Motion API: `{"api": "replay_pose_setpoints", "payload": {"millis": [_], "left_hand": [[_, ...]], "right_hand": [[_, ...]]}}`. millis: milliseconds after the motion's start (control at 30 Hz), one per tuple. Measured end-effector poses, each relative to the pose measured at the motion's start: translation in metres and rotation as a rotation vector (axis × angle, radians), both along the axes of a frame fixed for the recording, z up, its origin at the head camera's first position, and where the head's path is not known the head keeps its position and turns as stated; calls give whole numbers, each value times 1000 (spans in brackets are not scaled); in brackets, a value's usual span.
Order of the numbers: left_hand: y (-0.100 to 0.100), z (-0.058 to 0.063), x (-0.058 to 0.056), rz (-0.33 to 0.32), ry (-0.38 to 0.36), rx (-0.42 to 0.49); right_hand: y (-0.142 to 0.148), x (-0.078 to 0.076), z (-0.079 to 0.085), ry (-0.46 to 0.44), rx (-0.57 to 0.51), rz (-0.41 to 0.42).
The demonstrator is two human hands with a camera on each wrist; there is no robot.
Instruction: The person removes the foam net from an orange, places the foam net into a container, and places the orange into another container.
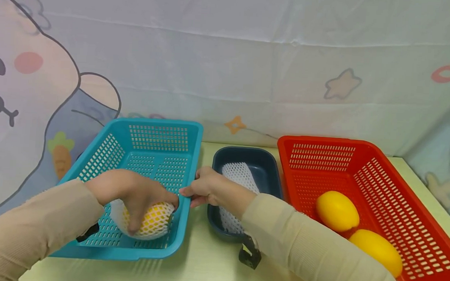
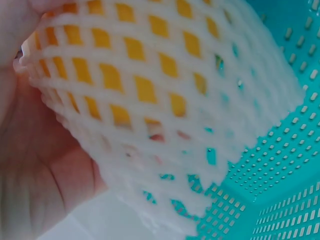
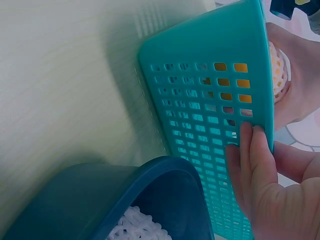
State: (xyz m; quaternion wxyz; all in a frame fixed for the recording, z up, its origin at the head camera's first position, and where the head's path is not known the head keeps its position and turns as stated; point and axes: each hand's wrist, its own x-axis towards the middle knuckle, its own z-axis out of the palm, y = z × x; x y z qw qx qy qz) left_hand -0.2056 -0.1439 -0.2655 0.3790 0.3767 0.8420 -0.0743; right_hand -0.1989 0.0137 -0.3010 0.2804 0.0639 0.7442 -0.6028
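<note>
My left hand [image 1: 138,195] reaches down into the turquoise basket [image 1: 151,255] and grips a yellow oval fruit in a white foam net sleeve [image 1: 156,221]. In the left wrist view the net [image 2: 165,100] stretches past the fruit, its loose end hanging beyond it. My right hand [image 1: 207,188] pinches the basket's right rim, thumb inside. In the right wrist view its fingers [image 3: 257,155] lie along the outside of the perforated wall, opposite the fruit.
Right of the turquoise basket stands a dark blue tub [image 1: 267,168] with an empty white foam net [image 1: 240,175] inside. Farther right, a red basket [image 1: 320,142] holds two bare yellow fruits [image 1: 337,211]. A printed cloth [image 1: 244,65] hangs behind the table [image 1: 200,254].
</note>
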Motion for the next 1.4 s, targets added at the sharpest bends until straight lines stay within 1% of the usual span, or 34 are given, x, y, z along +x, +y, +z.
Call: {"api": "replay_pose_setpoints", "payload": {"millis": [133,233,433,567,667,800,967,1200,1400], "left_hand": [[2,4,0,4,10,-20],[3,7,0,7,11,-18],[4,16,1,9,29,27],[6,22,3,-21,48,37],[7,27,5,-24,55,45],[7,35,8,-2,68,59],[7,43,10,4,84,76],[9,49,13,-21,137,89],[11,53,15,-24,143,84]], "right_hand": [[1,1,2,2,4,2],[1,0,2,1,5,10],[2,-1,2,-5,-15,16],[2,-2,0,-3,-24,10],[3,-2,0,2,-26,12],[4,-1,-1,4,-28,15],[5,-1,-2,10,-43,17],[5,1,-1,-1,-74,18],[5,1,-3,-7,-76,8]]}}
